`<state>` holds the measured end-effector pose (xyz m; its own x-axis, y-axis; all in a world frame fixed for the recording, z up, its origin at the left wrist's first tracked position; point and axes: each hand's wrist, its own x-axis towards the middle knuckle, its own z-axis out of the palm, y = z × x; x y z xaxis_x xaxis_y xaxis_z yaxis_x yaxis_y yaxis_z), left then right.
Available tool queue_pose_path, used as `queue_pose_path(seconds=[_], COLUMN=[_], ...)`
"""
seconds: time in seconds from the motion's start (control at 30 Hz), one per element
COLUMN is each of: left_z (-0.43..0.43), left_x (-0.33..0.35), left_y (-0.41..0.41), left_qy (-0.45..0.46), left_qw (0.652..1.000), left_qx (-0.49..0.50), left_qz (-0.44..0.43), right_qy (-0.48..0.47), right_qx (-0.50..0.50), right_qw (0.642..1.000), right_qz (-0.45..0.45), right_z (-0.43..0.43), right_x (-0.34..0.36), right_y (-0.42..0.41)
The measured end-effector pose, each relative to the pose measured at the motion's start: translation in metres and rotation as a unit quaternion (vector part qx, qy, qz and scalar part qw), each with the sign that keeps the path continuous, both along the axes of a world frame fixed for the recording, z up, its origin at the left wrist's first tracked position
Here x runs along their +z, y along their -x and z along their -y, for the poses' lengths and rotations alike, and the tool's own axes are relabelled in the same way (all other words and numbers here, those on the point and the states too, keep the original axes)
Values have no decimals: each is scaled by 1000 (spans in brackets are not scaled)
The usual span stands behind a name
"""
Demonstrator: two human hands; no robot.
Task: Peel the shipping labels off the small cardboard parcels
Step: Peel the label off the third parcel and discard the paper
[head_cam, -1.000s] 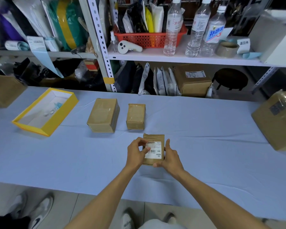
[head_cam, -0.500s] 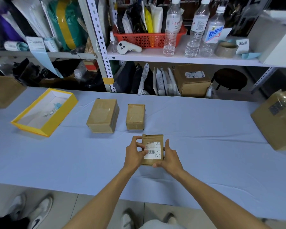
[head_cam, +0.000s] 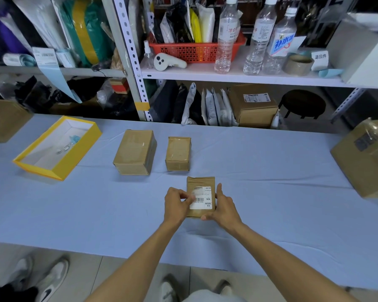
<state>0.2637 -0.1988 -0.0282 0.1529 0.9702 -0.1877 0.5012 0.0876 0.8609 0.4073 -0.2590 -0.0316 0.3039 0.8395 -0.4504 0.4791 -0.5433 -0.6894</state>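
A small flat cardboard parcel (head_cam: 200, 182) lies on the blue table near the middle, with a white shipping label (head_cam: 202, 198) on its top. My left hand (head_cam: 177, 203) rests at the parcel's left side, thumb and fingertips pinched at the label's left edge. My right hand (head_cam: 224, 207) grips the parcel's right side and near corner. Two more brown parcels stand behind: a larger one (head_cam: 135, 152) and a smaller one (head_cam: 178, 153), neither showing a label on top.
A yellow open box (head_cam: 57, 147) sits at the left of the blue table (head_cam: 271, 192). Large cardboard boxes stand at the far left (head_cam: 4, 120) and right (head_cam: 364, 158) edges. Shelving with bottles and a red basket rises behind. Another person's shoes show at bottom left.
My left fingers have shifted along the label's left edge and closed onto it. The parcel and my right hand have barely moved.
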Motion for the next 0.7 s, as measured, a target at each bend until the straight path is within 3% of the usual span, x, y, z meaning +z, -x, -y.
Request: queue_pose_path(seconds=[0.7], left_z=[-3], left_x=[22], left_y=[-10], left_qy=[154], left_qw=[983], left_qx=[5], left_qz=[102], right_qy=[-49], right_qx=[13], right_qw=[998], right_qz=[42], right_z=[0], right_x=[9], right_y=[3])
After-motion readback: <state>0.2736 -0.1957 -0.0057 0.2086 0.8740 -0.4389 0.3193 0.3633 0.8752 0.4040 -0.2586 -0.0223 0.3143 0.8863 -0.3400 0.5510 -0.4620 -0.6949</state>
